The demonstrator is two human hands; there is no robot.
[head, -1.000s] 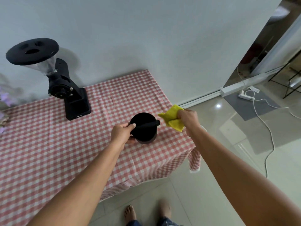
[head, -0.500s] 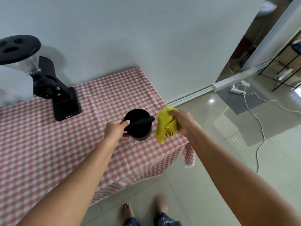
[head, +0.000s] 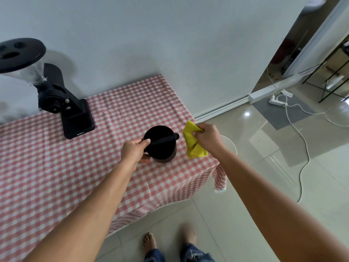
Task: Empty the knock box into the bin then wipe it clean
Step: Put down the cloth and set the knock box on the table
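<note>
The knock box is a round black tub with a black bar across its open top. It stands upright on the red-and-white checked tablecloth, near the table's right end. My left hand grips its left rim and side. My right hand holds a crumpled yellow cloth just to the right of the box, apart from it. The inside of the box looks dark and I cannot tell what is in it.
A black coffee grinder with a clear hopper stands at the back left of the table. Behind my right forearm a white round rim shows on the floor. White cables trail over the tiles at right. My bare feet are below.
My right hand has regripped the yellow cloth, bunching it and shifting it slightly to the right of the box. My left hand has kept its hold on the knock box.
</note>
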